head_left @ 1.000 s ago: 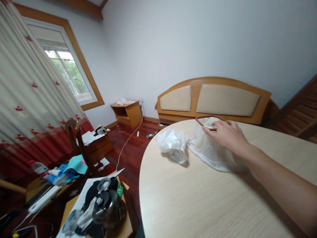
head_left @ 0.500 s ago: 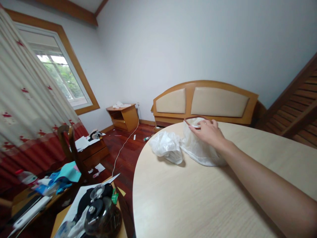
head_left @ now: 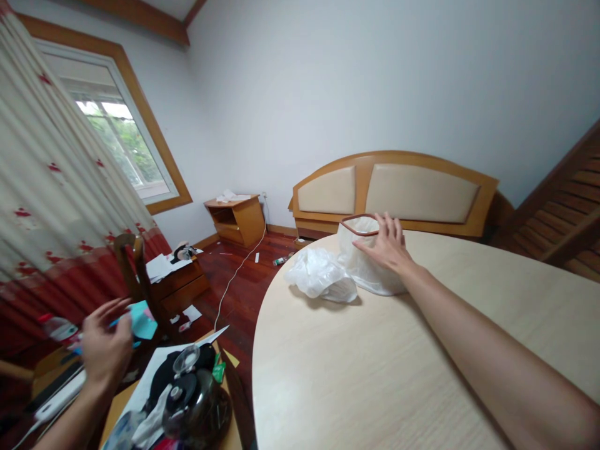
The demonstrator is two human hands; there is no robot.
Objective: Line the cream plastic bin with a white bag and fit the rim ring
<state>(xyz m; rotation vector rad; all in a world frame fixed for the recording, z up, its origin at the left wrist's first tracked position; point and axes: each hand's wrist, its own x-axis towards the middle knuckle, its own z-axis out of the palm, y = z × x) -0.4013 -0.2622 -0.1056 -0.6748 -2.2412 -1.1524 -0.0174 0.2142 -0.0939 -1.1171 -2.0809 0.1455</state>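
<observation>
Daylight shows through a wood-framed window (head_left: 124,140) beside a cream-and-red curtain (head_left: 51,206). A padded headboard (head_left: 362,187) stands before the pale wall (head_left: 328,81); a small cabinet (head_left: 248,220) sits near the corner on dark red floorboards (head_left: 262,281).

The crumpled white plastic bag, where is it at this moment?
In the head view, the bag lies on the pale wood-grain table, near its curved left edge, just left of the white brown-rimmed container at the right hand.

Padded headboard (head_left: 360,187) by wall (head_left: 351,75); curtain (head_left: 56,187) beside window (head_left: 124,134); papers (head_left: 232,196) on nightstand (head_left: 250,223)
</observation>
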